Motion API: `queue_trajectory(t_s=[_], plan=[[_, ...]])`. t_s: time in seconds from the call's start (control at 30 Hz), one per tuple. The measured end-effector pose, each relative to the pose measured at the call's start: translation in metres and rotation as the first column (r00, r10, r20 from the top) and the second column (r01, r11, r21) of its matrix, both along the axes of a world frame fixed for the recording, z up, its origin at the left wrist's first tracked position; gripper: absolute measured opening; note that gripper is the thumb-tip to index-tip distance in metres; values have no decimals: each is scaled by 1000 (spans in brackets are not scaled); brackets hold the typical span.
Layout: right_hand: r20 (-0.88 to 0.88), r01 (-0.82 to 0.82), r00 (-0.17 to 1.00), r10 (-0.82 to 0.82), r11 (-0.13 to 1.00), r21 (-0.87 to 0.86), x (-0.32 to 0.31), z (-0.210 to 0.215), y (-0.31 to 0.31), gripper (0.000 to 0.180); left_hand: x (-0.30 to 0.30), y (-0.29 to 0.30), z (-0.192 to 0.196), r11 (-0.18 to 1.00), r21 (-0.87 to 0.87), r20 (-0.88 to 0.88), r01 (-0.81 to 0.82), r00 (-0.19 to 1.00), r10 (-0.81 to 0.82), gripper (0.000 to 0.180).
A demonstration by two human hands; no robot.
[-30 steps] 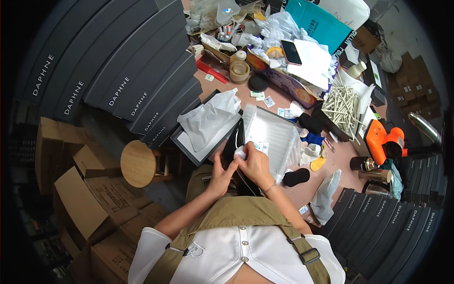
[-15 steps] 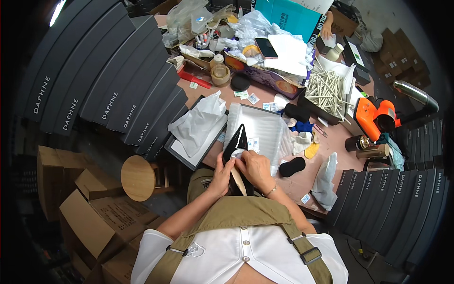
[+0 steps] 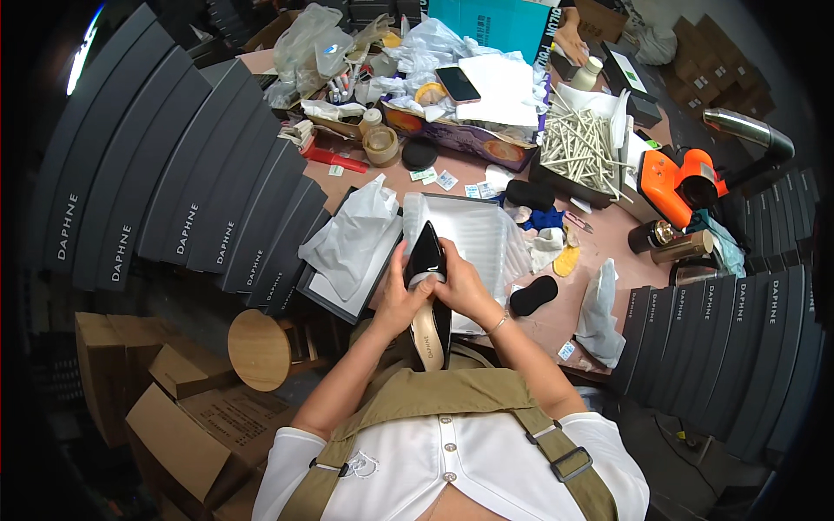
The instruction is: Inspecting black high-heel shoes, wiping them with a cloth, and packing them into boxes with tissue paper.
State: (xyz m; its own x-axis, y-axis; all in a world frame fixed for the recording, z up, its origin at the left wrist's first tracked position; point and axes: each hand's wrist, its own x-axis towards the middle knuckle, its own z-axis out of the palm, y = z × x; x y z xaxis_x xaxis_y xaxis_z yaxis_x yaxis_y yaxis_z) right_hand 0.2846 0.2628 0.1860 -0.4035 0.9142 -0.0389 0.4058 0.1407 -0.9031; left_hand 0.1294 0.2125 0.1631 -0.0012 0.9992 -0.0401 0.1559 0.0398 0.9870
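Close in front of my body I hold a shiny black pointed-toe shoe (image 3: 426,252) with a beige insole, its toe facing away from me. My left hand (image 3: 400,301) is wrapped round one side of it, my right hand (image 3: 462,285) round the other. Both thumbs press at white stuffing (image 3: 426,279) in the shoe's opening. Beyond the toe lies a shoebox part lined with white translucent wrapping (image 3: 469,234). Left of it, a grey shoebox (image 3: 334,304) carries crumpled white tissue (image 3: 352,234).
Grey shoeboxes stand stacked at left (image 3: 165,165) and right (image 3: 721,339). A box of white sticks (image 3: 582,143), an orange tool (image 3: 665,187), a jar (image 3: 380,145) and a phone (image 3: 458,84) crowd the table. Another person's hand (image 3: 571,39) shows far right. A round stool (image 3: 259,349) stands left.
The shoe has turned so its glossy upper and insole face up. My right hand has shifted from over the opening to the shoe's right side. The whole view has shifted slightly.
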Motion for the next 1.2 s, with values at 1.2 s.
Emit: queue_trajectory(t_s=[1.2], plan=[[-513,50,824,-242,932,-359,61,15,-1,30,-23,21,22,823,-409,899,394,18,438,44]])
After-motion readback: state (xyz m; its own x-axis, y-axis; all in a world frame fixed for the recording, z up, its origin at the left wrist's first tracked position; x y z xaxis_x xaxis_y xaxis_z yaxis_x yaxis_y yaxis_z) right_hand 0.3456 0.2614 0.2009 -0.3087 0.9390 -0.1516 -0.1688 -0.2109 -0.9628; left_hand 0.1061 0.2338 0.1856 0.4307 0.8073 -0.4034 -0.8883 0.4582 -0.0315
